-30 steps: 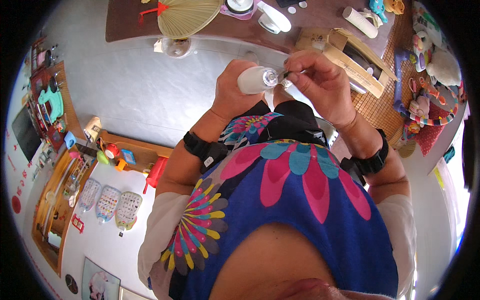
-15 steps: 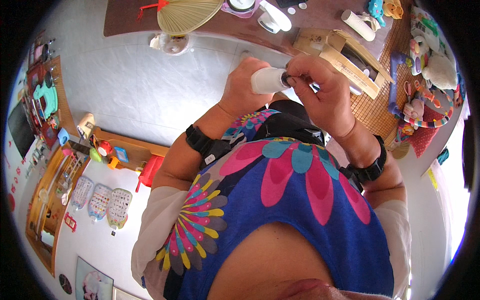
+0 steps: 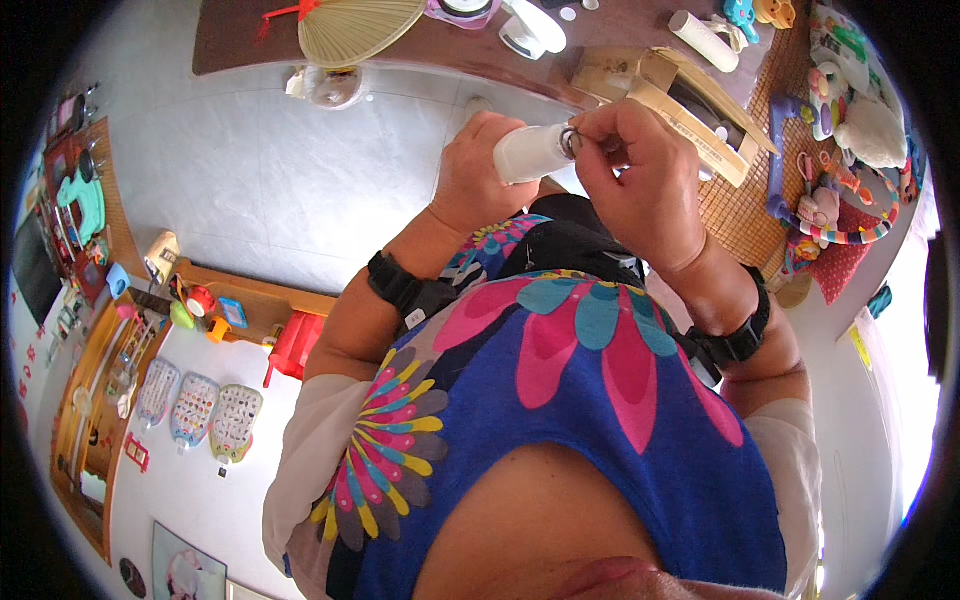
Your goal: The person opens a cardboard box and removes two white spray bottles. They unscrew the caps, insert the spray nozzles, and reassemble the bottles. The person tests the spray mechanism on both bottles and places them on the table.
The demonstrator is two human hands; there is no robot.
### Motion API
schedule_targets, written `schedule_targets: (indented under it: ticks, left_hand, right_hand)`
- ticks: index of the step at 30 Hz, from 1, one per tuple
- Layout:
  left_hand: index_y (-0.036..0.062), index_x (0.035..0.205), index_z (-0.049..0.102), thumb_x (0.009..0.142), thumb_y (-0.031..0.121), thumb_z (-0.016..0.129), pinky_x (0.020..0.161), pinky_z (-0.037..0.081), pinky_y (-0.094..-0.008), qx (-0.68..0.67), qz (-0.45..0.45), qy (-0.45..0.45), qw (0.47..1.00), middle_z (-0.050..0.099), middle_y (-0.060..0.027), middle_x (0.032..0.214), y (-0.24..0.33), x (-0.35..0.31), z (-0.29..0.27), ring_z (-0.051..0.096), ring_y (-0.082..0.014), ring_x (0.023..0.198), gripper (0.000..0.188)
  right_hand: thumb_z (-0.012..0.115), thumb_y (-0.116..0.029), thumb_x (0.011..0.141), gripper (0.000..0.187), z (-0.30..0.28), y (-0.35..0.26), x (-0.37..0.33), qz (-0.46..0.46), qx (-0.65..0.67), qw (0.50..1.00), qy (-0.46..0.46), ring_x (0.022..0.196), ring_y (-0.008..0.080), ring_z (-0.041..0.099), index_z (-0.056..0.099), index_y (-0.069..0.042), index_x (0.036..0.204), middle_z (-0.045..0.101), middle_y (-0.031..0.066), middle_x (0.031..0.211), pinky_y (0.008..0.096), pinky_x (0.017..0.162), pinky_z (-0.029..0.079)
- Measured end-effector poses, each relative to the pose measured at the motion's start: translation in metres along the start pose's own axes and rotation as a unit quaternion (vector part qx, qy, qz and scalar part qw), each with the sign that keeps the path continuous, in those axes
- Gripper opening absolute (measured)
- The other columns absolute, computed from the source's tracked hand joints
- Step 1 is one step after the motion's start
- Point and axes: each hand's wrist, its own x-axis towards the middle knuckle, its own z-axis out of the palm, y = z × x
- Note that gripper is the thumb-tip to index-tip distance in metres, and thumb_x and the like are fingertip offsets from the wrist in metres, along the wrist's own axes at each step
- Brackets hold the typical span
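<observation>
A translucent white bottle lies sideways in my left hand, whose fingers close around its base end. The neck points right. At its mouth sits a small dark ring-like piece, which my right hand pinches between thumb and forefinger. Whether this piece is a cap or a separate ring is too small to tell. Both hands are held up in front of my body, with the bottle between them. A black band goes round each of my wrists.
Ahead stands a dark table with a woven fan, a white device and a white cylinder. An open cardboard box is just beyond my right hand. Toys, including a striped ring, lie at the right.
The bottle and both hands have shifted slightly left. My right fingers have turned at the bottle's neck, and a bit more of the neck shows. The whole view has moved a little.
</observation>
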Motion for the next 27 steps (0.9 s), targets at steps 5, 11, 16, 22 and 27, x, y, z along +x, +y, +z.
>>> schedule_targets:
  ticks: [5,11,16,22,27]
  left_hand:
    - [0.0063,0.106,0.066,0.067,0.009,0.084,0.077,0.056,-0.0411,-0.013,-0.029,0.003,1.0,0.067,-0.0132,0.097,-0.004,-0.005,-0.005,0.068,-0.0353,0.087,0.042]
    - [0.0053,0.107,0.064,0.07,0.01,0.084,0.079,0.056,-0.0381,-0.044,-0.067,-0.018,0.997,0.068,-0.0131,0.098,-0.021,-0.014,-0.017,0.07,-0.0289,0.09,0.042]
    - [0.0062,0.107,0.063,0.068,0.01,0.084,0.08,0.055,-0.0396,-0.055,-0.121,-0.026,0.991,0.067,-0.0126,0.1,-0.032,-0.026,-0.026,0.069,-0.0312,0.091,0.045]
    - [0.0053,0.109,0.063,0.065,0.007,0.085,0.083,0.054,-0.0387,-0.054,-0.134,-0.05,0.988,0.065,-0.0126,0.101,-0.042,-0.026,-0.029,0.067,-0.0296,0.091,0.049]
    - [0.0049,0.109,0.061,0.065,0.004,0.085,0.083,0.054,-0.0361,-0.073,-0.137,-0.061,0.986,0.065,-0.0107,0.102,-0.039,-0.017,-0.026,0.067,-0.0256,0.093,0.05]
  right_hand:
    - [0.06,-0.001,0.097,0.01,0.006,0.019,-0.001,0.143,0.204,0.968,-0.003,0.08,0.0115,0.069,0.061,0.003,0.107,0.071,0.0076,0.094,0.0244,0.072,0.056]
    - [0.067,-0.014,0.09,0.014,-0.01,0.094,0.063,-0.034,-0.196,0.979,0.036,0.075,0.0367,0.071,0.065,-0.009,0.103,0.071,0.0163,0.084,0.0438,0.066,0.057]
    - [0.06,-0.021,0.093,0.014,0.006,0.138,0.111,-0.001,-0.342,0.94,-0.016,0.082,0.0392,0.071,0.063,-0.014,0.105,0.073,0.016,0.089,0.0512,0.07,0.057]
    - [0.062,-0.022,0.093,0.019,0.011,0.138,0.101,0.044,-0.341,0.939,0.015,0.087,0.04,0.071,0.064,-0.015,0.11,0.073,0.015,0.098,0.0506,0.071,0.058]
    - [0.061,-0.025,0.094,0.016,-0.06,0.157,0.016,0.064,-0.267,0.953,0.126,0.08,0.0382,0.069,0.067,-0.011,0.1,0.071,0.0115,0.093,0.05,0.07,0.056]
